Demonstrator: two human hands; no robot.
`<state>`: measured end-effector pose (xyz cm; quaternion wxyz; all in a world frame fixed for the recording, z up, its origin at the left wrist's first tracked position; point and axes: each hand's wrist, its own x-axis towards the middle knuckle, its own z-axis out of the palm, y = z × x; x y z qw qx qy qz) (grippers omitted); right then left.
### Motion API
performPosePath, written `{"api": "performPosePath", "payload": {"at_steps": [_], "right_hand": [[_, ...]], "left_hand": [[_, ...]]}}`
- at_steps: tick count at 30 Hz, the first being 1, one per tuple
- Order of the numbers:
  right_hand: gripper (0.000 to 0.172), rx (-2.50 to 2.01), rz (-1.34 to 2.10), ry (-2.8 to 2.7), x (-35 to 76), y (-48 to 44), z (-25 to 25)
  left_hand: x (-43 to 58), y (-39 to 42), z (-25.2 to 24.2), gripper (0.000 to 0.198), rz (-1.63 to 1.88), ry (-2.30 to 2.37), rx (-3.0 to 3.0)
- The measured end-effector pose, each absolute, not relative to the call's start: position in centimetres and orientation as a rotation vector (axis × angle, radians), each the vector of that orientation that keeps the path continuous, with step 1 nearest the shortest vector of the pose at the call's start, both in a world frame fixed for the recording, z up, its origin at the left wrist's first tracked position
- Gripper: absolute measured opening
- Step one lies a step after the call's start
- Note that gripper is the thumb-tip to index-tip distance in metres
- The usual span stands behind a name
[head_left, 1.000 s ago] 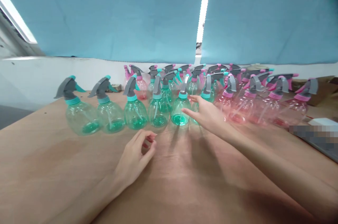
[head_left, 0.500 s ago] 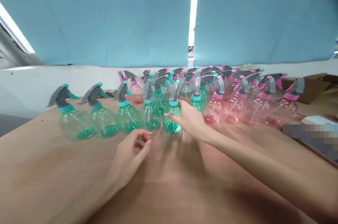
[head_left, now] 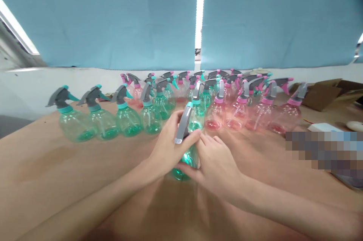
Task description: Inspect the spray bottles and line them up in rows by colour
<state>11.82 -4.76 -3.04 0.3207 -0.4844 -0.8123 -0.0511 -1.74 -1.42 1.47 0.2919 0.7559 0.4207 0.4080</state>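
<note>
A green spray bottle point(head_left: 185, 162) with a grey trigger head stands on the brown table point(head_left: 70, 180) close in front of me. My left hand point(head_left: 168, 146) wraps around its neck just under the trigger. From the right, my right hand point(head_left: 214, 165) grips the bottle's round body. A row of green spray bottles point(head_left: 124, 120) stands behind to the left, and pink spray bottles point(head_left: 255, 114) stand behind to the right.
More green and pink bottles crowd the back of the table near a white ledge and a blue curtain point(head_left: 113, 17). Cardboard boxes point(head_left: 326, 95) lie at the far right, with a white object point(head_left: 320, 127) and a blurred patch in front of them.
My right hand took a green bottle from the row and drew it toward me. The left hand, curled on the table before, rose and closed around the bottle's neck.
</note>
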Motion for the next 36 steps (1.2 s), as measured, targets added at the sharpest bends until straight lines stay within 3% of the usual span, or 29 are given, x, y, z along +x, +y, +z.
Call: {"api": "performPosePath", "payload": {"at_steps": [4, 9, 19, 24, 36], "right_hand": [[0.057, -1.198, -0.079, -2.133, 13.0, -5.2, -3.1], [0.057, -1.026, 0.115, -2.257, 15.6, -4.1, -4.2], [0.061, -1.174, 0.252, -2.403, 20.9, -1.3, -9.1], [0.076, -1.238, 0.371, -2.46, 20.7, -1.3, -9.0], [0.078, -1.26, 0.475, -2.503, 21.5, -1.2, -8.9]], "left_hand": [[-1.1, -1.3, 1.0, 0.022, 1.073, 1.125, 2.04], [-0.7, -1.0, 0.6, 0.027, 1.126, 1.048, 1.977], [-0.4, -0.1, 0.6, 0.024, 1.09, 1.097, 1.991], [-0.2, -0.1, 1.1, 0.024, 1.058, 1.117, 2.035], [-0.7, 0.0, 0.7, 0.01, 1.087, 1.098, 2.109]]}}
